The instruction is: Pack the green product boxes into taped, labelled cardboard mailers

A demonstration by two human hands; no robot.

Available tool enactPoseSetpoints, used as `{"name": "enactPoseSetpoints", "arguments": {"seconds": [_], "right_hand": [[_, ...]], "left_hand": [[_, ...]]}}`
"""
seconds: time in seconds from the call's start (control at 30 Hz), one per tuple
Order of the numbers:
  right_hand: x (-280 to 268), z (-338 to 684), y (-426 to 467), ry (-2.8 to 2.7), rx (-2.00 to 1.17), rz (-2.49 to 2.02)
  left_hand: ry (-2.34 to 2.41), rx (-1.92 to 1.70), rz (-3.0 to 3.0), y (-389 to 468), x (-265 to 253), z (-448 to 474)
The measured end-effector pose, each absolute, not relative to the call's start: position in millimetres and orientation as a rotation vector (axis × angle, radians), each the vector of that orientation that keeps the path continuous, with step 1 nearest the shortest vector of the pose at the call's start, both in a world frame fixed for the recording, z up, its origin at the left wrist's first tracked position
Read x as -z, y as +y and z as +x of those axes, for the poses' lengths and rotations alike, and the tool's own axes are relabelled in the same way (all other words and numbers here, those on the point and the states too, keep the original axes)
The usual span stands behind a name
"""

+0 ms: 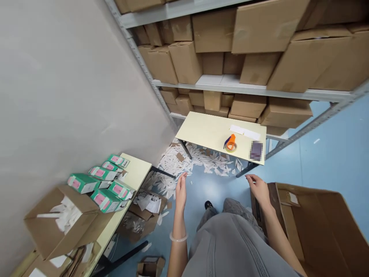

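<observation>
Hovering empty in the head view, the left hand (181, 191) is loosely straightened; the empty right hand (259, 190) is loosely curled near a large, open-topped brown cardboard box (323, 219). Ahead, between both hands, an orange plastic tape dispenser (231, 141) rests on a cream rectangular table (201, 125), perhaps for easy reach.

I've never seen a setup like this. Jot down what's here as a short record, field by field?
Left hand: raised, nothing visibly held
Right hand: raised, fingers bent, nothing visibly held; nearest the large open carton
Table ahead: orange tape dispenser, white strips, one pixelated item
Table at left: green-and-pink boxes, open carton holding white material
Shelves: brown cardboard boxes
Floor: blue, partly strewn with white scraps
</observation>
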State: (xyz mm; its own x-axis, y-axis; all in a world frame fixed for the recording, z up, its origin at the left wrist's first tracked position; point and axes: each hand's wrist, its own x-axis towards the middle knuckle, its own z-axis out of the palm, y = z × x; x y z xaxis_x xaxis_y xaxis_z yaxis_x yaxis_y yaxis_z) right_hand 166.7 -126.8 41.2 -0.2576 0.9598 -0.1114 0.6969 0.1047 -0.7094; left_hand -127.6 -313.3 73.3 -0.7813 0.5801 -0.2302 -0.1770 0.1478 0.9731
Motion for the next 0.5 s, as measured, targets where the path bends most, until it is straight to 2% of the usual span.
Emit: {"name": "enactPoseSetpoints", "arguments": {"seconds": [0.2, 0.5], "right_hand": [[-44.8, 77.2, -120.2, -2.268, -1.034, -1.276], [-41.0, -94.1, -80.1, -2.495, -0.999, -0.927]], "left_hand": [[2.004, -1.855, 0.454, -352.2, -89.0, -176.9], [2.366, -2.021, 0.048, -429.2, -79.8, -259.8]]}}
